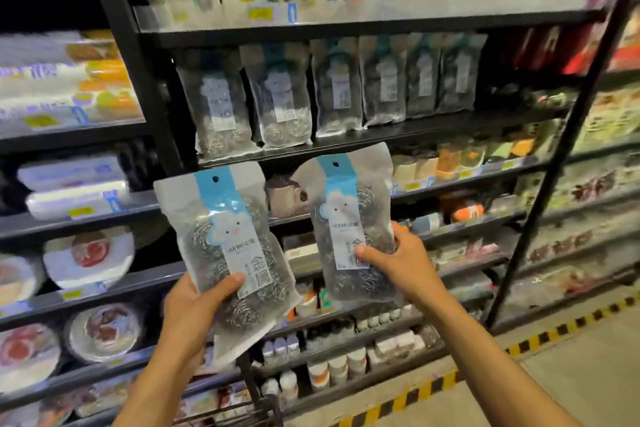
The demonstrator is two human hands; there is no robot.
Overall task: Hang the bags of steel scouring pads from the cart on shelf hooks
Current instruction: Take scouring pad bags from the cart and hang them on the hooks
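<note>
Furthest left, a bag of steel scouring pads was gripped near its lower left edge by the left hand, with the thumb laid across the front label. The bag was held upright above that grip, blue header and hang hole uppermost. Just to the right and apart from it, a second bag was grasped low on its right side by the right hand, thumb on the front, fingers curled round the edge. Above both grips, a row of like bags was ranged along the shelf. Below the left grip, part of the cart was shown
</note>
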